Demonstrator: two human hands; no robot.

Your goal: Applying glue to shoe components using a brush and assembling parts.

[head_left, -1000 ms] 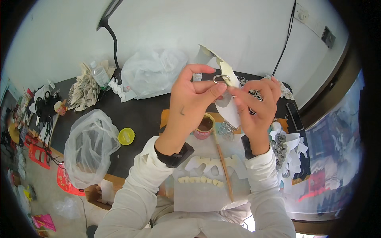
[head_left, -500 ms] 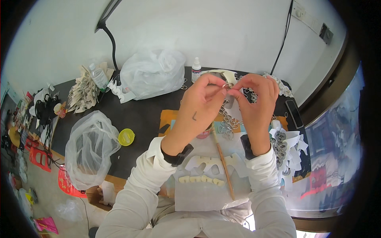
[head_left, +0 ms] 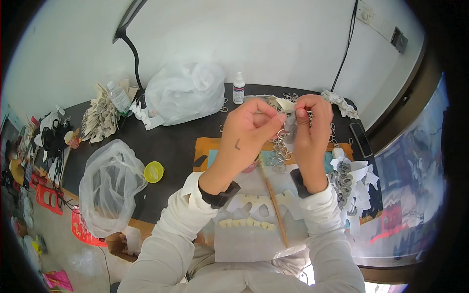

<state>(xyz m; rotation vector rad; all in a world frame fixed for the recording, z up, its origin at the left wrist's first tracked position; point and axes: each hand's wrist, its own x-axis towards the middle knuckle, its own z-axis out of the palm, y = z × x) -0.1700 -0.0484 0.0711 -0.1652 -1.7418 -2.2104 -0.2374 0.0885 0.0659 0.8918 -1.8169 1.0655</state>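
Note:
Both hands are raised over the table, fingertips close together. My left hand [head_left: 246,139] is closed in a pinch, thumb against forefinger. My right hand [head_left: 313,129] pinches beside it, thumb up against the bent forefinger. What they hold is hardly visible now. Beneath and behind them lies a heap of silvery metal rings [head_left: 279,155], partly hidden. A thin wooden stick [head_left: 274,200] lies across a cream cut-out strip [head_left: 238,201] and a white sheet [head_left: 259,246]. A row of small cream pieces [head_left: 246,222] is on the sheet. A pinkish round container [head_left: 250,168] shows partly below my left hand.
At left are a clear plastic bag [head_left: 110,188] and a yellow tub [head_left: 154,172]. Behind stand a stuffed white bag [head_left: 185,95] and a small bottle [head_left: 238,89]. At right are a phone [head_left: 361,139] and metal rings on white strips [head_left: 343,183].
A metal ring showed between both hands' fingertips earlier; it can no longer be made out. My fingertips have moved slightly apart and lower, and the right hand's grip has turned.

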